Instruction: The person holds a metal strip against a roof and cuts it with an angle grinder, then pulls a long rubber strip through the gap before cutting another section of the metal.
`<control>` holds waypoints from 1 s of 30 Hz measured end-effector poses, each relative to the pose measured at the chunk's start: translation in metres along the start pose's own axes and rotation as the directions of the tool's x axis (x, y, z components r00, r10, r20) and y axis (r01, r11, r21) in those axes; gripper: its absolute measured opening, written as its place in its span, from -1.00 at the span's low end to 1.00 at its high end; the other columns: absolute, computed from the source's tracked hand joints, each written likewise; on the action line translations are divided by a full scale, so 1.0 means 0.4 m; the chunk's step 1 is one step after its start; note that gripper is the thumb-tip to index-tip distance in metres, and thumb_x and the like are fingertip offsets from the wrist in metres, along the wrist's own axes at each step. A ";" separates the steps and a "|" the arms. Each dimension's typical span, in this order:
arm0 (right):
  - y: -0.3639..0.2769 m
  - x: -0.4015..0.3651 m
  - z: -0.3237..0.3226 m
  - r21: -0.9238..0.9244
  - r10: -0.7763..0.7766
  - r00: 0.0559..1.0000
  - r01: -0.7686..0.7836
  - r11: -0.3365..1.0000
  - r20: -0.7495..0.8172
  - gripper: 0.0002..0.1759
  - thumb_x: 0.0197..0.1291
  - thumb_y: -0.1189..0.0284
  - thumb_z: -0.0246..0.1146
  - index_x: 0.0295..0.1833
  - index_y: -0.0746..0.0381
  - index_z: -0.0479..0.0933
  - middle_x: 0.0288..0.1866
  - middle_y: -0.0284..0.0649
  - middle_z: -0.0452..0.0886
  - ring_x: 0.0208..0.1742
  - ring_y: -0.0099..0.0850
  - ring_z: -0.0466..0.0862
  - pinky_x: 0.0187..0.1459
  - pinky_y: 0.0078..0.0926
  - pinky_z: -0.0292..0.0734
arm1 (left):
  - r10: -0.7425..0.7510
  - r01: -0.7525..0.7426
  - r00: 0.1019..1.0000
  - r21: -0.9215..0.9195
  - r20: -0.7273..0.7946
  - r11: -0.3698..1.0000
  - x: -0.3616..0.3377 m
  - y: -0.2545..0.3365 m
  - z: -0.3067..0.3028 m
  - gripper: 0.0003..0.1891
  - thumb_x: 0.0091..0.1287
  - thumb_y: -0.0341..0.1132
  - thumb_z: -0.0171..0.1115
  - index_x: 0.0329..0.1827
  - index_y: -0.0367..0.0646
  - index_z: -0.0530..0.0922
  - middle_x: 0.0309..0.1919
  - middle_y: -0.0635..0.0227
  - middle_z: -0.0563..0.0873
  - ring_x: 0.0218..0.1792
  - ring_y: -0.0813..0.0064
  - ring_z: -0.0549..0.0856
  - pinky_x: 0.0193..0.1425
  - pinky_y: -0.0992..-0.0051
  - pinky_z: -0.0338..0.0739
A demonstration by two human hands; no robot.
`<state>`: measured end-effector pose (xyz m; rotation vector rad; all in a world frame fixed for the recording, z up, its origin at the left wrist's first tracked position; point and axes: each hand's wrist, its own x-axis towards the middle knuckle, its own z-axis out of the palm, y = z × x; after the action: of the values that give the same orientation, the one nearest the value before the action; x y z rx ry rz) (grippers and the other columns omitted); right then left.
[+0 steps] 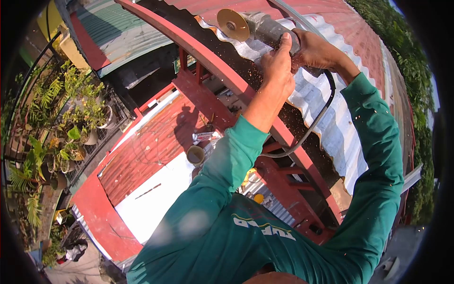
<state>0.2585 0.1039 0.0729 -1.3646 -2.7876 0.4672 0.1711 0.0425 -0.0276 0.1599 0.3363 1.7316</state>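
Note:
An angle grinder (268,29) with a round gold-coloured disc (233,25) is held in both my hands at the top of the view. My left hand (280,66) wraps round the underside of its body, thumb pointing up along it. Behind it, my right hand (316,49) grips the rear end, where a dark power cord (326,102) hangs down in a curve. Just under the grinder lies a corrugated metal roofing sheet (321,111) with a jagged, wavy edge. Orange sparks or flecks scatter below the disc and beside my left forearm.
A red steel beam (222,68) runs diagonally beside the sheet, with dark gaps along it. Lower down are a rusty red roof (151,130), a white panel (153,191) and a small bucket (195,155). Potted plants (71,137) stand far left; trees (402,52) line the right.

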 end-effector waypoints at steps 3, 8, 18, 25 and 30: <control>0.023 0.000 0.011 -0.002 -0.083 0.995 0.083 0.997 -0.054 -0.23 -0.30 0.44 0.56 0.15 0.43 0.53 -0.11 -0.06 0.71 -0.08 -0.25 0.70 0.02 -0.33 0.60 | 0.020 -0.020 1.000 0.001 0.004 1.000 0.010 -0.014 -0.004 -0.57 0.48 -0.13 0.41 0.22 -0.23 0.55 0.02 0.27 0.72 -0.08 0.40 0.75 -0.08 0.34 0.71; 0.009 -0.025 0.005 0.015 -0.082 0.995 0.083 0.996 -0.056 -0.27 -0.34 0.36 0.56 0.06 0.44 0.56 -0.21 -0.04 0.72 -0.16 -0.19 0.71 -0.06 -0.31 0.59 | 0.042 -0.042 0.999 -0.011 0.034 0.999 -0.009 -0.020 0.000 -0.55 0.49 -0.13 0.39 0.25 -0.26 0.53 0.07 0.25 0.70 -0.02 0.36 0.74 -0.03 0.29 0.71; -0.007 -0.061 -0.004 0.035 -0.036 0.999 0.037 0.999 -0.027 -0.22 -0.25 0.58 0.50 0.23 0.45 0.47 -0.07 -0.03 0.71 -0.06 -0.28 0.74 0.01 -0.34 0.68 | -0.067 0.066 0.997 0.044 0.039 0.997 -0.051 -0.011 0.019 -0.51 0.54 -0.10 0.33 0.37 -0.17 0.46 0.24 0.21 0.62 0.13 0.25 0.68 0.16 -0.01 0.66; -0.013 -0.067 0.000 0.027 0.015 1.000 -0.015 1.000 -0.005 -0.24 -0.19 0.58 0.49 0.25 0.45 0.44 -0.04 -0.02 0.70 -0.08 -0.29 0.75 -0.03 -0.34 0.73 | -0.050 0.048 0.998 0.075 0.025 0.996 -0.058 -0.019 0.022 -0.44 0.56 -0.07 0.29 0.45 -0.18 0.37 0.28 0.16 0.59 0.21 0.15 0.66 0.25 -0.18 0.60; -0.003 -0.075 0.006 0.025 -0.056 0.998 0.057 0.998 -0.038 -0.26 -0.24 0.46 0.51 0.17 0.46 0.50 -0.10 -0.01 0.72 -0.11 -0.25 0.73 -0.03 -0.33 0.66 | -0.050 0.049 0.999 0.083 0.016 0.995 -0.064 -0.026 0.023 -0.43 0.57 -0.06 0.27 0.45 -0.24 0.36 0.28 0.11 0.58 0.20 0.14 0.67 0.24 -0.19 0.60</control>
<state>0.2759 0.0794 0.0748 -1.2724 -2.7717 0.4702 0.1883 0.0203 -0.0200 0.2261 0.3957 1.6673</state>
